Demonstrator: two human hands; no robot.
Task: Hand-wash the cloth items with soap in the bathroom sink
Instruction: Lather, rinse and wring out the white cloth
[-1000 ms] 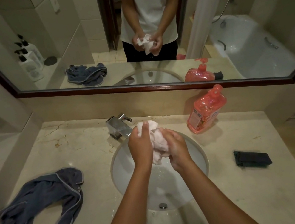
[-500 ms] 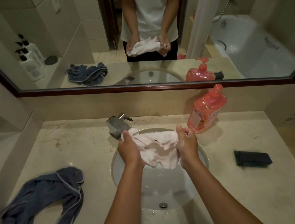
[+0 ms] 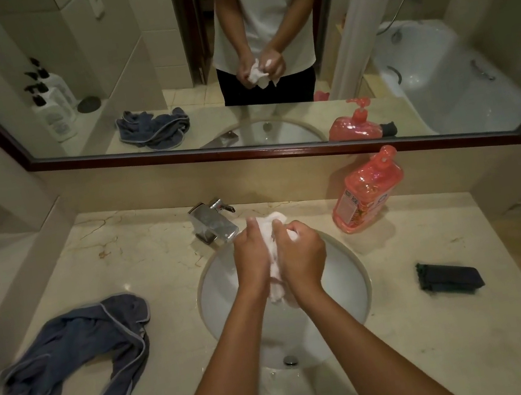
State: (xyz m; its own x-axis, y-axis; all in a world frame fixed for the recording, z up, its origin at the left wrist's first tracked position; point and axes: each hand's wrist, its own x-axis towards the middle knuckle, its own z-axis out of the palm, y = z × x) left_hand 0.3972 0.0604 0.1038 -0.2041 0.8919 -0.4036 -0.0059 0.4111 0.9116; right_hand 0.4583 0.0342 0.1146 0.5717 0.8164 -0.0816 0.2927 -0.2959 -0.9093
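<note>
Stretched wide half a second ago, the small pale pink soapy cloth [image 3: 271,247] is bunched again between both hands: left hand [image 3: 251,257] and right hand [image 3: 302,254] clench it above the white oval sink [image 3: 347,283]. Scrubbing goes on; the blue-grey towel [image 3: 74,352] waits at left on the table [image 3: 449,331]

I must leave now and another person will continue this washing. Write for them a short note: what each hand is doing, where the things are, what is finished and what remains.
Left hand and right hand: both grip the small white soapy cloth, bunched between them above the round white sink basin.
Pink translucent soap bottle: upright on the beige marble counter, right of the chrome tap.
Crumpled blue-grey towel: on the counter, left of the basin.
Dark folded cloth: on the counter, right of the basin.
Done: white cloth is soaped, scrubbing under way.
Left: rinse it, then wash the other two, which look untouched.
</note>
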